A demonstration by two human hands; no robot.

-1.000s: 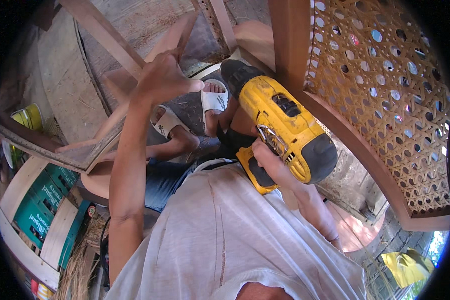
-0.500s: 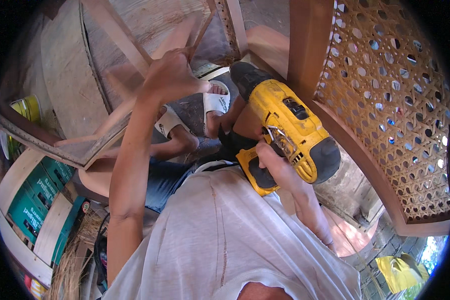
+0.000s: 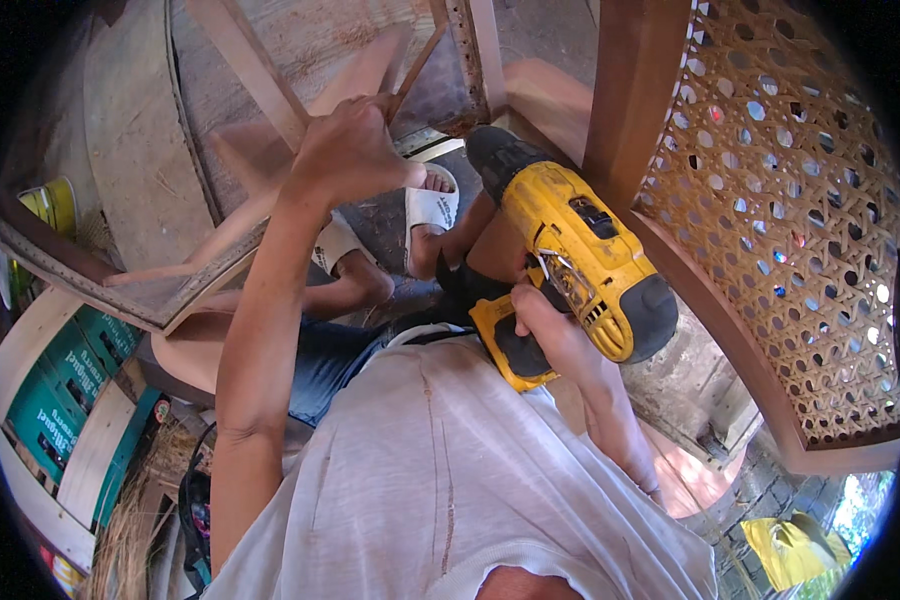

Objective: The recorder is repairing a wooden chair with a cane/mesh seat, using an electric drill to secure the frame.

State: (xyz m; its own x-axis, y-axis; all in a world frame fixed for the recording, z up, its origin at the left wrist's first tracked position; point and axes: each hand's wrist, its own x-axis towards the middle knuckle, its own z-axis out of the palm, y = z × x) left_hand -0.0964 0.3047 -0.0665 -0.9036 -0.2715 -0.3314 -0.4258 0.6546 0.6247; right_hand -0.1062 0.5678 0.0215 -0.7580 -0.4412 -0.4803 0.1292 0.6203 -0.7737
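My right hand (image 3: 548,322) is wrapped around the grip of a yellow and black cordless drill (image 3: 580,235). The drill's black chuck points up and left, to the inner corner of a wooden chair frame (image 3: 630,110) with woven cane; its tip and any bit are hidden from me. Left of the drill, my left hand (image 3: 355,150) has its fingers curled over a thin wooden brace (image 3: 418,68) of the frame, thumb stretched to the right. Most of its fingertips are out of sight behind the wood.
A cane-webbed panel (image 3: 770,210) rises on the right. At left are a frame rail (image 3: 85,285) edged with small holes, a worn board (image 3: 135,130), a green crate (image 3: 65,400) behind pale slats, and a yellow can (image 3: 55,205). A yellow bag (image 3: 795,550) lies lower right.
The wooden frame and cane panel have shifted slightly to the right in view. Both hands keep their hold, and the drill stays nearly where it was.
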